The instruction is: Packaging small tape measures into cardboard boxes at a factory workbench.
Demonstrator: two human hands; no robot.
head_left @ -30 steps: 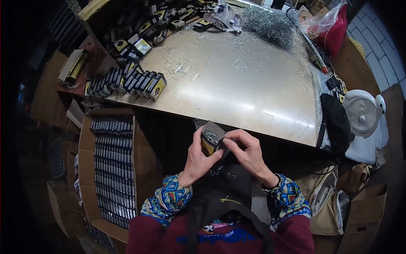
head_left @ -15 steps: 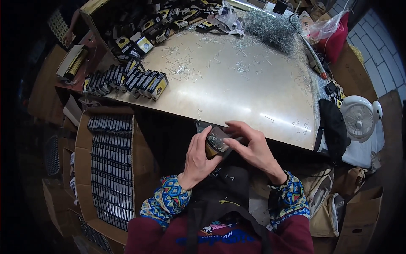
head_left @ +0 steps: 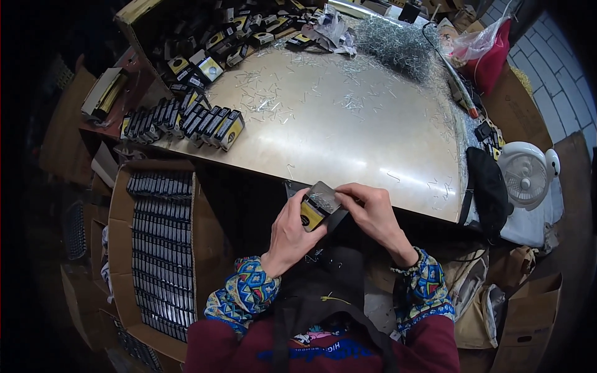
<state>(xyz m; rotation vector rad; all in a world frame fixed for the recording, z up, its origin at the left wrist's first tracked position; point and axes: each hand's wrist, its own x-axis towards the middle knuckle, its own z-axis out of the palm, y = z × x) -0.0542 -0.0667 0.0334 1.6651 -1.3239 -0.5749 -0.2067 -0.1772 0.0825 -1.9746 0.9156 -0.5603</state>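
Just beyond the table's front edge, my left hand (head_left: 288, 234) grips a small flat box (head_left: 313, 213) with a black and yellow label, tilted between thumb and fingers. Its upper part is a clear or greyish plastic, and thin metal pins (head_left: 321, 198) show there. My right hand (head_left: 377, 216) has thumb and forefinger pinched together at the box's upper right edge. Whether those fingertips hold the box's plastic edge or a pin is too small to tell. A few loose pins lie on my dark apron (head_left: 329, 273) below.
On the metal tabletop (head_left: 323, 137) lie scattered pins and a big pin heap (head_left: 398, 46). A row of small boxes (head_left: 211, 124) stands at its left edge, with more piled behind. A carton (head_left: 119, 248) of packed boxes is at left. A white fan (head_left: 525, 174) stands right.
My right hand's fingers have gone from spread over the box to a pinch at its upper right edge. More of the yellow label shows now. My left hand keeps its hold.
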